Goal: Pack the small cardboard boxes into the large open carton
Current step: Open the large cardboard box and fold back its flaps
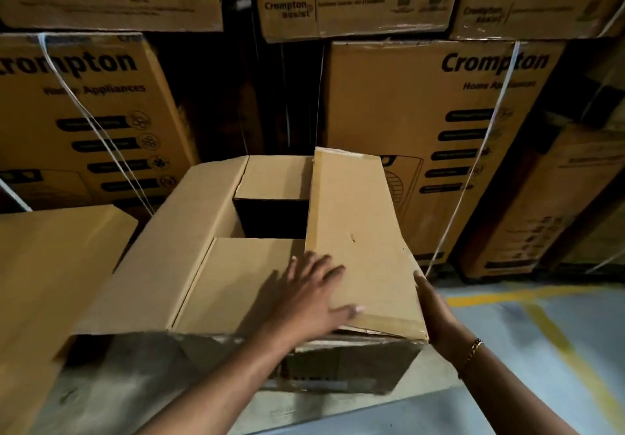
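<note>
The large brown carton (162, 363) stands on the floor in the middle of the head view. Its left flap (162, 248) lies spread outward, a near inner flap (236, 279) lies flat, and a dark opening (274, 218) shows at the back. The right flap (358, 238) is folded over the top. My left hand (314, 296) lies on the near end of that flap with straight, spread fingers. My right hand (436, 313) touches the flap's right edge from outside, fingers straight. No small boxes can be seen inside the dark opening.
Tall stacked cartons printed "Crompton" (439, 137) with white straps wall off the back and both sides. Another plain cardboard surface (44, 282) sits at the left. Grey floor with yellow lines (541, 316) lies to the right.
</note>
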`<state>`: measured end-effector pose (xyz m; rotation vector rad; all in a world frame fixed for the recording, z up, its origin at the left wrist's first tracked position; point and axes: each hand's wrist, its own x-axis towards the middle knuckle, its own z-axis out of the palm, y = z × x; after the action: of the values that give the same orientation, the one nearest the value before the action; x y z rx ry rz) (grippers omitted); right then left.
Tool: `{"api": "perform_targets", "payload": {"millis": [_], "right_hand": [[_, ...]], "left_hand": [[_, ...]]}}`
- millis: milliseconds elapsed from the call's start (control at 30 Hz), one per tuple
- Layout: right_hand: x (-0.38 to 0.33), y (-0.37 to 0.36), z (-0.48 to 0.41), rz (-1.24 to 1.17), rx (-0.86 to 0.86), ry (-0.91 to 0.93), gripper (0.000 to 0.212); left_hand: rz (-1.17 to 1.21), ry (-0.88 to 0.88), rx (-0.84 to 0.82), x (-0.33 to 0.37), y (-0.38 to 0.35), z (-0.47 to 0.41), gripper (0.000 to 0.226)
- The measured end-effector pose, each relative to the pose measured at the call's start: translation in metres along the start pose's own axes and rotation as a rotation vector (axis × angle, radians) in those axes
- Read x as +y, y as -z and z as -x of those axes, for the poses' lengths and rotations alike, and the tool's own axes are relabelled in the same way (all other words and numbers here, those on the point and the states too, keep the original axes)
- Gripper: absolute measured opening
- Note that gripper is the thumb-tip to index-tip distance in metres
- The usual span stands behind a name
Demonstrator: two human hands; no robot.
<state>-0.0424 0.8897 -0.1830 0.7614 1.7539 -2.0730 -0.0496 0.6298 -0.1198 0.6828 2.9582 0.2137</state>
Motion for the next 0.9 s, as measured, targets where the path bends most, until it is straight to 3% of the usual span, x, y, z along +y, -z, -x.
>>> {"api": "perform_targets", "payload": {"millis": [67, 133, 233, 300, 400, 500, 667, 767, 900], "right_hand": [[-0.016, -0.012, 0.011, 0.139, 0.108, 0.129, 0.053], [-0.031, -0.03, 0.024, 0.406, 0.195, 0.385, 0.054], [-0.042, -0.066, 0.047, 0.999, 0.268, 0.782, 0.059], [-0.04, -0.098, 0.061, 1.147, 0.169, 0.903, 0.064], [-0.027, -0.148, 0.066, 1.42, -0.003, 0.869, 0.078], [-0.023, -0.177, 0.066, 1.671, -0.05, 0.755, 0.088], [-0.056, -0.172, 0.092, 1.536, 0.021, 0.711, 0.076], [-0.095, -0.135, 0.125, 1.403, 0.187, 0.727, 0.074], [-0.136, -0.047, 0.151, 1.715, 0.7, 0.547, 0.058]], "left_hand": [[0.003, 0.094, 0.146, -0.038, 0.012, 0.001, 0.085], [0.002, 0.268, 0.206, -0.09, 0.02, 0.006, 0.08], [-0.013, 0.603, 0.118, -0.166, 0.011, 0.021, 0.087], [0.047, 0.684, 0.058, -0.19, -0.005, 0.029, 0.095], [0.243, 0.677, 0.087, -0.196, -0.026, 0.033, 0.098], [0.336, 0.678, 0.077, -0.201, -0.026, 0.03, 0.096], [0.409, 0.634, 0.053, -0.212, -0.026, 0.037, 0.104], [0.523, 0.628, 0.133, -0.212, -0.032, 0.039, 0.1], [0.645, 0.629, 0.156, -0.215, -0.034, 0.036, 0.099]]}}
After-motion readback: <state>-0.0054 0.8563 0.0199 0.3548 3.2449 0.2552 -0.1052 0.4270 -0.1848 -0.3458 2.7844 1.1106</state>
